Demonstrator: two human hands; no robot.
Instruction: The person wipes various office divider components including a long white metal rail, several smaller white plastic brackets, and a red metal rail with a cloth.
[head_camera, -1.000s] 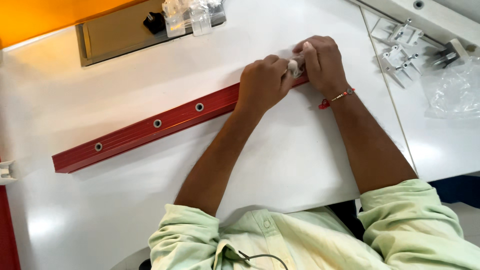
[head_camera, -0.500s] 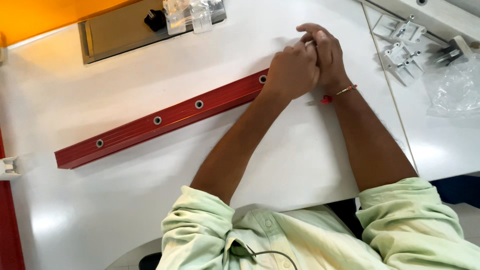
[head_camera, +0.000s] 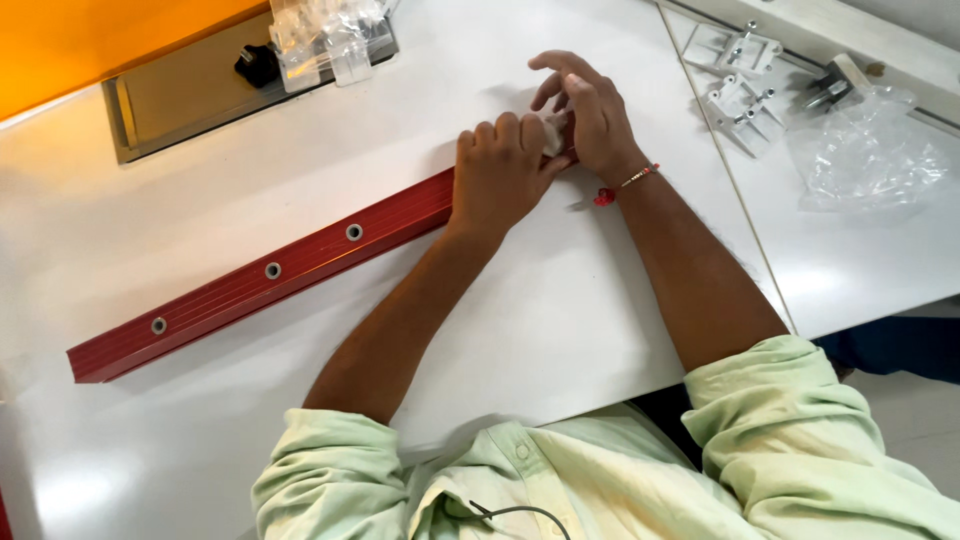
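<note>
A long red rail (head_camera: 265, 272) lies flat on the white table (head_camera: 560, 330), its long axis slanting from the near left up to the far right, drilled face upward. It looks stiff and fairly light, best gripped across its width near an end. The left hand (head_camera: 497, 170) is clamped down over its far end. Just beside it, the right hand (head_camera: 592, 115) pinches a small white piece (head_camera: 553, 130), its other fingers spread.

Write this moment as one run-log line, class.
left hand: pressing red rail end | right hand: fingering small white part | surface: white table
</note>
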